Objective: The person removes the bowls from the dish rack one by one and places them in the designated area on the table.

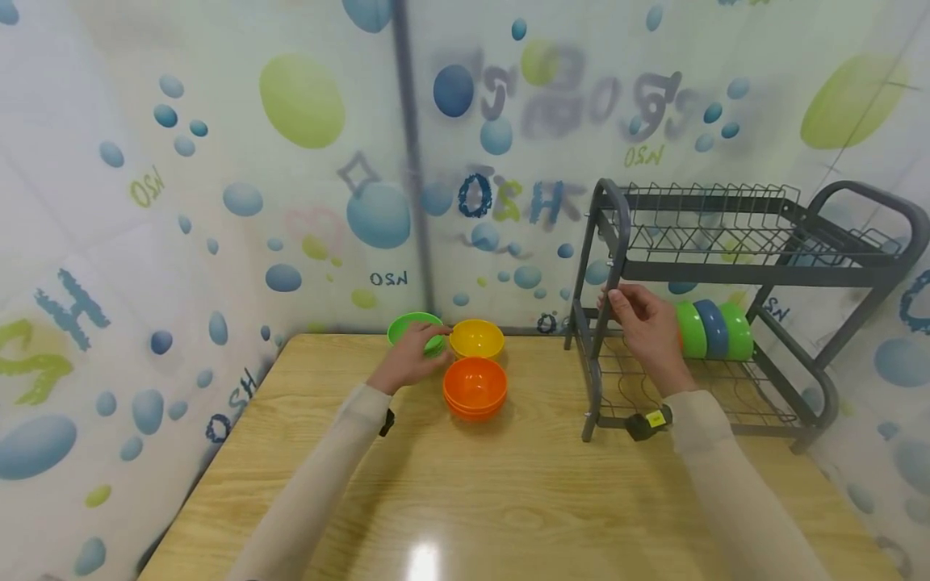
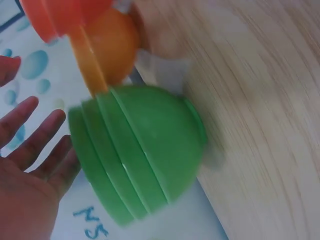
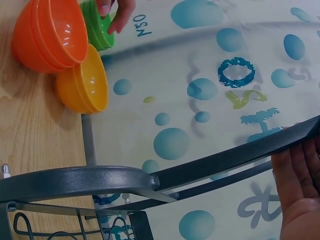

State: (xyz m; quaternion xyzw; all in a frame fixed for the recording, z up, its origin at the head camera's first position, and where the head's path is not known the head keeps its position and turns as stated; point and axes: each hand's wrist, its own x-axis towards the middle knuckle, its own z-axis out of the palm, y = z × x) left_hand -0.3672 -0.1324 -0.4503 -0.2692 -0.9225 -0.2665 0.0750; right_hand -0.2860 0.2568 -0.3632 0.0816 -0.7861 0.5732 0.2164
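Note:
My left hand (image 1: 412,357) reaches over the stack of green bowls (image 2: 145,145) at the back of the table. In the left wrist view its fingers are spread beside the bowl rims. To its right stand yellow bowls (image 1: 476,340), and orange bowls (image 1: 475,387) are stacked in front of them. My right hand (image 1: 649,329) holds the left upright of a dark grey two-tier dish rack (image 1: 748,274), the thumb at the post. In the right wrist view its fingers (image 3: 290,172) pass behind the bar.
On the rack's lower tier, green bowls (image 1: 738,332) and a blue bowl (image 1: 714,329) stand on edge in a row, with some orange beside the right hand. The upper tier is a wire basket (image 1: 705,234). A patterned curtain (image 1: 327,202) hangs behind the wooden table (image 1: 508,500).

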